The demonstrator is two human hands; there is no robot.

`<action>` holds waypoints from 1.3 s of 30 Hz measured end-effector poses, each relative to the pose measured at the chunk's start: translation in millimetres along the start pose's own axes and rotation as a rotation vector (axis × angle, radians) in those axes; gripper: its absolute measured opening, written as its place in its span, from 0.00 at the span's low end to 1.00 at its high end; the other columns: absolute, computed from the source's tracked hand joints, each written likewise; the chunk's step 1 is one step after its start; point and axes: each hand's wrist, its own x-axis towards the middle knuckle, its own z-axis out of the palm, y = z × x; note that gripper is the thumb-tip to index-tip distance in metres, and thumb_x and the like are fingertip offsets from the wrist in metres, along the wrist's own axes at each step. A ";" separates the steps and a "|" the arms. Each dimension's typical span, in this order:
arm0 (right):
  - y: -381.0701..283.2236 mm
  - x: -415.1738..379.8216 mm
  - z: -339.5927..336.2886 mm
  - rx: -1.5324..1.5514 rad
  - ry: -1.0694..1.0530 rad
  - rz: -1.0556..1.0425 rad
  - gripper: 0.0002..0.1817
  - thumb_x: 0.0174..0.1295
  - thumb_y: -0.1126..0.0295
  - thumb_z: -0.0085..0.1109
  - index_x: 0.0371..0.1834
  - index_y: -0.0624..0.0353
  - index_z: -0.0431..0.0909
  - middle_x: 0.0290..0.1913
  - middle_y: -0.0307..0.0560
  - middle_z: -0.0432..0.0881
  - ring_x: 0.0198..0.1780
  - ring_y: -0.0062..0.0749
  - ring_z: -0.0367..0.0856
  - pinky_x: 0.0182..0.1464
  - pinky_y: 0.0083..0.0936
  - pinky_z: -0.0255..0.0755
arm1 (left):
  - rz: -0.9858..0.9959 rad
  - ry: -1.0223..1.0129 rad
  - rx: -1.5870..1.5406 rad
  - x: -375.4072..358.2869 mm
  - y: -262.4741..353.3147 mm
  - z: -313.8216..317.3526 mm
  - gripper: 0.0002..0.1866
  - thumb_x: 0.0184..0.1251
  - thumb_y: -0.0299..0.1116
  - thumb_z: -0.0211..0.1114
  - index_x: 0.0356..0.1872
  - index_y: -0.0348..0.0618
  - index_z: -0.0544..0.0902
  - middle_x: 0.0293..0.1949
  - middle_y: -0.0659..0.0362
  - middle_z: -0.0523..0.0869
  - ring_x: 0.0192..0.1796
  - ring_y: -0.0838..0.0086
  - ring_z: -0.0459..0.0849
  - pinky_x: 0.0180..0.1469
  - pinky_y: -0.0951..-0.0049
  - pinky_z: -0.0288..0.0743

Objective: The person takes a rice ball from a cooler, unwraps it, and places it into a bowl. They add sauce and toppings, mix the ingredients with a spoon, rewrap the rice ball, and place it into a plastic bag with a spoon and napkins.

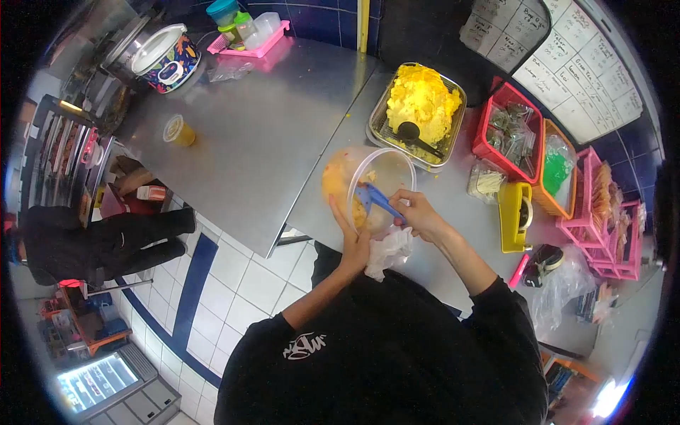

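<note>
A see-through plastic tub point(413, 173) lies tilted on the steel table with its round mouth towards me, and some yellow, crumbly food point(360, 212) is inside. My left hand point(353, 241) grips the tub by its rim and near side. In my right hand point(419, 212) is the handle of a blue plastic scoop point(379, 200), its head inside the tub's mouth. Crumpled white tissue or plastic point(389, 253) hangs just below the tub, between my hands. Behind the tub, a metal tray point(380, 127) holds a heap of yellow food point(421, 99) with a black spoon point(418, 138) on it.
Red basket point(525, 168), orange basket point(562, 205), yellow container point(511, 219) and pink racks point(591, 248) crowd the right side. A lidded cup point(179, 132), patterned pot point(166, 60) and pink tray point(265, 44) stand on the left table point(262, 127). Another person point(92, 244) stands at far left.
</note>
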 end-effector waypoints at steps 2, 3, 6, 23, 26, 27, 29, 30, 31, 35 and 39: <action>4.4 6.5 5.6 0.163 -0.030 0.040 0.05 0.65 0.67 0.49 0.36 0.53 0.75 0.20 0.39 0.72 0.14 0.15 0.64 0.11 0.14 0.53 | 0.071 0.012 0.074 2.9 -1.5 -2.9 0.49 0.54 0.16 0.44 0.68 0.60 0.23 0.66 0.41 0.52 0.61 0.60 0.66 0.57 0.68 0.68; 5.5 7.5 12.0 0.288 -0.042 0.081 0.06 0.65 0.66 0.49 0.37 0.53 0.74 0.21 0.39 0.72 0.15 0.15 0.65 0.10 0.13 0.52 | 0.099 0.015 0.091 4.1 -3.1 -4.7 0.49 0.53 0.16 0.44 0.68 0.59 0.23 0.66 0.41 0.51 0.62 0.60 0.65 0.57 0.68 0.67; 11.8 5.7 6.9 0.520 -0.200 0.164 0.07 0.66 0.65 0.47 0.40 0.53 0.74 0.22 0.38 0.71 0.15 0.14 0.66 0.10 0.12 0.52 | 0.164 0.007 0.103 6.0 -11.5 -12.7 0.49 0.51 0.16 0.44 0.69 0.55 0.24 0.69 0.42 0.42 0.65 0.57 0.60 0.61 0.68 0.63; -42.2 -67.8 16.4 -0.898 0.518 -0.688 0.10 0.59 0.69 0.55 0.42 0.59 0.74 0.20 0.55 0.77 0.21 0.42 0.78 0.24 0.33 0.70 | -0.159 0.091 -0.117 -4.4 -15.3 -13.8 0.18 0.63 0.35 0.56 0.51 0.39 0.68 0.32 0.63 0.72 0.32 0.80 0.72 0.32 0.79 0.70; -36.7 -59.4 26.7 -1.187 0.445 -0.605 0.08 0.57 0.67 0.55 0.36 0.58 0.75 0.22 0.53 0.79 0.24 0.45 0.80 0.26 0.37 0.73 | -0.235 0.017 -0.157 -2.7 -15.9 -16.7 0.36 0.60 0.27 0.52 0.62 0.52 0.38 0.54 0.51 0.60 0.47 0.67 0.71 0.45 0.74 0.71; -26.4 -44.8 32.7 -1.259 0.421 -0.585 0.09 0.57 0.68 0.55 0.39 0.58 0.76 0.23 0.53 0.79 0.24 0.45 0.81 0.26 0.37 0.73 | -0.276 -0.015 -0.198 -2.0 -24.4 -20.6 0.42 0.60 0.25 0.51 0.65 0.55 0.30 0.60 0.48 0.58 0.51 0.64 0.72 0.48 0.73 0.72; -21.5 -30.2 46.3 -1.365 0.378 -0.560 0.11 0.56 0.68 0.56 0.42 0.57 0.77 0.25 0.54 0.80 0.26 0.44 0.81 0.28 0.37 0.74 | -0.359 -0.072 -0.324 1.7 -44.8 -28.9 0.48 0.60 0.24 0.50 0.68 0.59 0.22 0.65 0.45 0.57 0.53 0.62 0.73 0.50 0.72 0.72; -25.9 -24.4 54.2 -1.400 0.360 -0.562 0.11 0.55 0.68 0.57 0.41 0.57 0.77 0.26 0.54 0.81 0.27 0.45 0.81 0.29 0.37 0.75 | -0.349 -0.080 -0.326 2.2 -55.8 -31.8 0.48 0.60 0.24 0.50 0.68 0.59 0.22 0.63 0.46 0.59 0.52 0.63 0.74 0.50 0.72 0.73; -32.0 -18.8 57.8 -1.435 0.342 -0.569 0.11 0.54 0.68 0.57 0.41 0.57 0.77 0.26 0.54 0.81 0.27 0.45 0.82 0.31 0.37 0.75 | -0.338 -0.088 -0.329 3.2 -58.8 -32.7 0.47 0.61 0.24 0.50 0.68 0.59 0.22 0.62 0.46 0.61 0.50 0.64 0.74 0.49 0.73 0.73; -68.4 -12.7 11.8 -1.095 0.317 -0.717 0.09 0.54 0.69 0.57 0.37 0.58 0.79 0.28 0.57 0.81 0.31 0.48 0.82 0.37 0.37 0.75 | -0.136 -0.002 -0.153 1.1 -33.2 -18.8 0.46 0.62 0.24 0.49 0.68 0.58 0.23 0.54 0.49 0.69 0.44 0.69 0.76 0.43 0.74 0.73; -101.5 -56.5 5.4 -1.023 0.274 -0.654 0.07 0.54 0.69 0.56 0.33 0.58 0.80 0.28 0.59 0.80 0.33 0.49 0.81 0.38 0.39 0.75 | -0.137 0.100 -0.243 -2.1 -13.5 -13.5 0.47 0.60 0.22 0.49 0.68 0.60 0.23 0.50 0.48 0.72 0.41 0.71 0.77 0.39 0.73 0.74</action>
